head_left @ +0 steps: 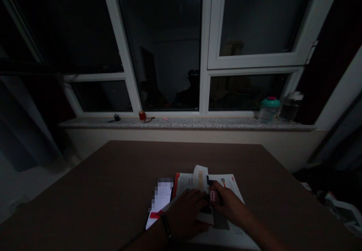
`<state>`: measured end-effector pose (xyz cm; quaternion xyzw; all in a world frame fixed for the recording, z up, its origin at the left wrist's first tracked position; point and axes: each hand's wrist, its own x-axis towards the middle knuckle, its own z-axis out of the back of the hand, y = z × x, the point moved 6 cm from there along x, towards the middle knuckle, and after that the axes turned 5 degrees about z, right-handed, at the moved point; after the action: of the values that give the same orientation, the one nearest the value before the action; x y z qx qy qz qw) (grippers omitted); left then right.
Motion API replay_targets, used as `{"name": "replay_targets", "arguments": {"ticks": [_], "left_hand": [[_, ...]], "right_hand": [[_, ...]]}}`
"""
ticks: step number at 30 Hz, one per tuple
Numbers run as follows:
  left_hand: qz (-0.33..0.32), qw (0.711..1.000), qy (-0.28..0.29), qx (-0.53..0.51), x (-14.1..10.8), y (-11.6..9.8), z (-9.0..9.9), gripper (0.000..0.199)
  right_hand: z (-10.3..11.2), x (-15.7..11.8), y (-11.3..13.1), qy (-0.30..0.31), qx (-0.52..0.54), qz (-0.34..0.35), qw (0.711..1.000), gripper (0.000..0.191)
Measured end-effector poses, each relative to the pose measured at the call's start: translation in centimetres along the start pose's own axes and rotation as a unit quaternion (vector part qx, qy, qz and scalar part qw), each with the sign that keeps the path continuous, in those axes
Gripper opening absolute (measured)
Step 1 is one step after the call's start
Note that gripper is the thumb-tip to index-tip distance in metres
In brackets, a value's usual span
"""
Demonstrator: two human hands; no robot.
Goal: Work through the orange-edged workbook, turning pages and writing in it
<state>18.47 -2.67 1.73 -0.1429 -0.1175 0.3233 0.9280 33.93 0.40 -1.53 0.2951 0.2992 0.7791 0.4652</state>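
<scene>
From the person's head, the camera faces forward and down across the brown wooden desk [135, 175], toward the white-framed window [205, 47] and speckled stone sill [181, 123] beyond. The left hand [185, 215] and right hand [229, 205] appear close, along the bottom edge.

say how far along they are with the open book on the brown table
Done: the white-paged open book lies spread on the brown wooden table. In hand: the left hand and right hand meet at a curled white page, standing up mid-book. Left: the flat pages beneath, apparently, though how many cannot be told.
</scene>
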Motion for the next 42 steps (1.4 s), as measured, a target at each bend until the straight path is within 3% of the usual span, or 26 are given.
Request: {"name": "replay_targets", "arguments": {"ticks": [7, 17, 25, 34, 42], "left_hand": [[0.028, 0.999, -0.016, 0.009, 0.0, 0.1, -0.1, 0.053], [0.033, 0.999, -0.015, 0.001, 0.1, 0.1, -0.2, 0.061], [0.030, 0.999, -0.011, 0.019, 0.1, 0.2, -0.4, 0.057], [0.030, 0.999, -0.005, 0.023, 0.0, 0.6, -0.5, 0.051], [0.034, 0.999, 0.004, 0.014, 0.2, 0.4, -0.2, 0.053]], "right_hand": [[0.3, 0.9, -0.6, -0.035, -0.030, -0.001, 0.999, 0.021], [-0.6, -0.6, 0.9, 0.049, 0.018, 0.025, 0.998, 0.028], [-0.2, 0.0, 0.2, 0.016, 0.011, -0.009, 1.000, 0.025], [-0.7, -1.2, 1.2, 0.066, -0.012, 0.038, 0.997, 0.033], [-0.5, -0.4, 0.4, 0.023, -0.030, 0.021, 0.999, 0.027]]}}
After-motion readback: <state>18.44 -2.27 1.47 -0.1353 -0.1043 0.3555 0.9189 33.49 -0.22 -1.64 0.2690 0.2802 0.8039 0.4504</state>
